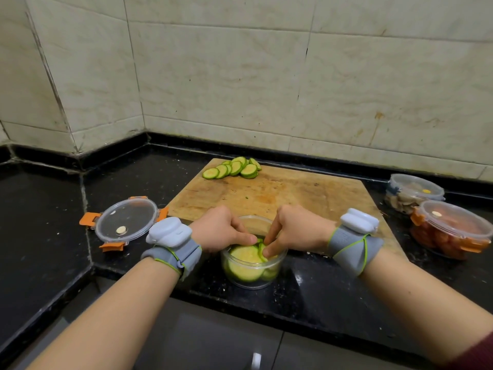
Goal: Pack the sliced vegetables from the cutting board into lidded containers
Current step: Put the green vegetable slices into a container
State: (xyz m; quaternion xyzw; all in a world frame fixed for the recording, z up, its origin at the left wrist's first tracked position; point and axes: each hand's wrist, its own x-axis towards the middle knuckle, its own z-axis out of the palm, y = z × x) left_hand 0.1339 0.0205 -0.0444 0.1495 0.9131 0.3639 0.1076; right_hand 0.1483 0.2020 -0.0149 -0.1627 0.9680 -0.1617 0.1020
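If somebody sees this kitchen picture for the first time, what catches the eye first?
The left hand and the right hand meet over a clear container of green vegetable slices in the foreground. More slices wait at the far edge of the cutting board, and a loose orange-clipped lid lies to its left.

A black stone countertop point(48, 236) carried everything. Directly beneath the fingers point(269, 249) stood an open clear round container point(250, 276). Just beyond the fingers lay a wooden cutting board point(280, 193). Left of them rested a clear lid with orange clips point(125, 220). Well to their right sat two closed containers, the orange-clipped container point(450, 228) nearer and the grey-clipped container point(413, 192) behind.
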